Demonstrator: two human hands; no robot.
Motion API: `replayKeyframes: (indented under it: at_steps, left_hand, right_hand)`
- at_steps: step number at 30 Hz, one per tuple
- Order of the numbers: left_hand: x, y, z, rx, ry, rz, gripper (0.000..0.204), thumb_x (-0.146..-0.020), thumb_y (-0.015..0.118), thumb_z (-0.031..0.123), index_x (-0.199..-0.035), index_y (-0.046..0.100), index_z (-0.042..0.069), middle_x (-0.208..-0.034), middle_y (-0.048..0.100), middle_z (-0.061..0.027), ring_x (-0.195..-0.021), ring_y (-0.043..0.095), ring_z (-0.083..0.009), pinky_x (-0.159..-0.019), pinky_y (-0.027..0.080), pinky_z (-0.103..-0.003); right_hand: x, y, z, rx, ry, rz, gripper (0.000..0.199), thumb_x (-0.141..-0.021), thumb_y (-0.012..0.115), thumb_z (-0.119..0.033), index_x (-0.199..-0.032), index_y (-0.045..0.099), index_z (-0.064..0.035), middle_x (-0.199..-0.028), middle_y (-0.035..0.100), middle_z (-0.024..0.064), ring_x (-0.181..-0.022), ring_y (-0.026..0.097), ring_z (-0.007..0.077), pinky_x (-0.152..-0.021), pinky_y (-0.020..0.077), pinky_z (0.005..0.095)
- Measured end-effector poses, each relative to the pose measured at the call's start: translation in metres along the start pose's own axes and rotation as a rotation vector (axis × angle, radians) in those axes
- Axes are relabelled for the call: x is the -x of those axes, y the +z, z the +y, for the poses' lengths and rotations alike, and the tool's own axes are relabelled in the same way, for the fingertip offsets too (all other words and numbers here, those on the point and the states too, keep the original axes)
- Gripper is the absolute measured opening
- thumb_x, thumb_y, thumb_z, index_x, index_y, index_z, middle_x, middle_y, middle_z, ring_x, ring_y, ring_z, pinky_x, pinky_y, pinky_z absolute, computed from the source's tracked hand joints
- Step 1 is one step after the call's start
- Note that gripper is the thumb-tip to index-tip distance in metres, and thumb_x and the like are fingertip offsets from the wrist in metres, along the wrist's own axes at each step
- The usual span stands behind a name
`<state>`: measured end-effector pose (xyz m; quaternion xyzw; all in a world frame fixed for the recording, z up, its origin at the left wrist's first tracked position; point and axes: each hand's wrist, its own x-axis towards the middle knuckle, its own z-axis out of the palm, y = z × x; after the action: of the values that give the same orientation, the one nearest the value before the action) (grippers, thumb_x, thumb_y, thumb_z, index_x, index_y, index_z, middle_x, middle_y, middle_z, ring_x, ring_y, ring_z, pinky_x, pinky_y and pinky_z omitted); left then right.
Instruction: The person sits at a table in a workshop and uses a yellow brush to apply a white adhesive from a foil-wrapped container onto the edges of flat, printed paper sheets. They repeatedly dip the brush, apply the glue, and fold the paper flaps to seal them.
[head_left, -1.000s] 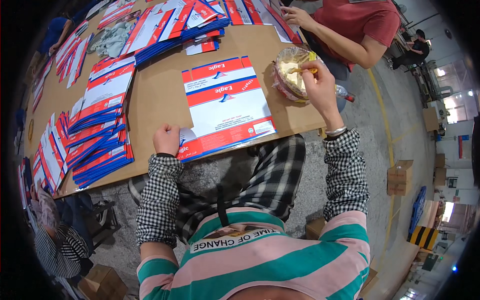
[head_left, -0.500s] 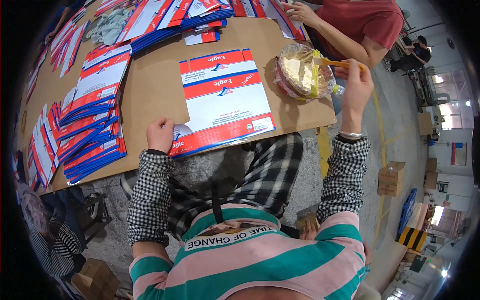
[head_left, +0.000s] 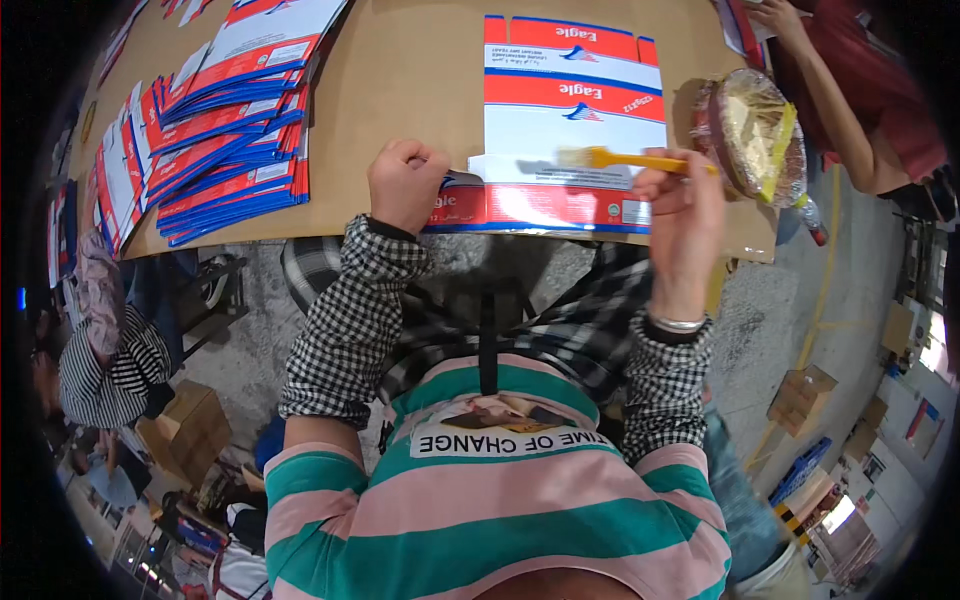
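Note:
A flat printed carton (head_left: 570, 130) in red, white and blue lies on the brown tabletop in front of me. My left hand (head_left: 405, 187) is closed in a fist at the carton's lower left end, against a small flap that curls up there; whether the fingers pinch it is hidden. In my right hand (head_left: 685, 220) is a brush (head_left: 630, 159) with a yellow handle and pale bristles, held level above the carton's lower part. To the right stands a bowl (head_left: 709, 125) wrapped in clear plastic, with pale paste inside and a yellow strip across it.
Stacks of flat cartons (head_left: 235, 150) fill the table's left side. A clear bottle (head_left: 813, 218) sits beside the bowl. At the far right, a co-worker's arm (head_left: 835, 100) reaches over the table. Cardboard boxes (head_left: 800, 397) stand on the floor beyond the table's near edge (head_left: 350, 232).
The brush has left the bowl and come left over the carton in my right hand. My left hand stays at the carton's left end, now more tightly closed. The whole view has shifted.

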<state>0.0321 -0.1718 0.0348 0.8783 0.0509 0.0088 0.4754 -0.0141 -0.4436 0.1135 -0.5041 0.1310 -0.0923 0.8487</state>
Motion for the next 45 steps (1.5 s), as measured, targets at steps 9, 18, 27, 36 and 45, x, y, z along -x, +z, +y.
replayKeyframes:
  at_steps: [9, 18, 27, 36, 45]
  left_hand:
    - [0.020, 0.001, 0.032, 0.271, 0.055, 0.022, 0.008, -0.081, 0.062, 0.002, -0.086, 0.060, -0.004, -0.097, 0.056, -0.0071, -0.076, 0.052, -0.0095, -0.068, 0.042, -0.022]
    - [0.022, -0.001, 0.052, 0.304, 0.083, 0.063, 0.013, -0.076, 0.058, -0.005, -0.089, 0.060, -0.006, -0.100, 0.055, -0.0124, -0.083, 0.054, -0.0154, -0.068, 0.044, -0.024]
    - [0.022, 0.000, 0.070, 0.287, 0.038, 0.058, 0.013, -0.077, 0.057, 0.001, -0.089, 0.061, -0.004, -0.105, 0.055, -0.0115, -0.084, 0.052, -0.0138, -0.070, 0.041, -0.024]
    - [0.024, 0.000, 0.080, 0.313, 0.040, 0.042, 0.016, -0.075, 0.057, -0.006, -0.090, 0.060, -0.006, -0.102, 0.054, -0.0136, -0.088, 0.054, -0.0177, -0.072, 0.046, -0.025]
    - [0.025, 0.002, 0.078, 0.301, 0.080, 0.060, 0.015, -0.075, 0.058, -0.004, -0.090, 0.060, -0.005, -0.100, 0.054, -0.0128, -0.085, 0.054, -0.0160, -0.068, 0.045, -0.023]
  right_hand:
    - [-0.004, 0.020, 0.035, -0.082, 0.234, 0.039, 0.020, -0.097, 0.042, -0.018, -0.097, 0.050, 0.0000, -0.092, 0.061, 0.0199, -0.070, 0.063, 0.0220, -0.066, 0.0524, 0.0331]
    - [-0.019, 0.021, 0.023, -0.079, 0.341, 0.032, 0.023, -0.097, 0.041, -0.022, -0.096, 0.050, -0.0008, -0.092, 0.060, 0.0190, -0.069, 0.061, 0.0214, -0.066, 0.0495, 0.0329]
    - [-0.023, 0.023, 0.011, -0.022, 0.369, 0.027, 0.022, -0.097, 0.042, -0.021, -0.094, 0.050, -0.0010, -0.090, 0.060, 0.0182, -0.067, 0.061, 0.0205, -0.065, 0.0503, 0.0328]
    - [-0.024, 0.020, -0.003, 0.013, 0.372, -0.016, 0.022, -0.096, 0.042, -0.020, -0.093, 0.050, -0.0001, -0.090, 0.060, 0.0189, -0.067, 0.061, 0.0200, -0.067, 0.0491, 0.0322]
    - [-0.019, 0.019, -0.007, 0.047, 0.286, -0.144, 0.017, -0.096, 0.039, -0.012, -0.096, 0.050, 0.0012, -0.093, 0.061, 0.0182, -0.072, 0.062, 0.0224, -0.070, 0.0508, 0.0322]
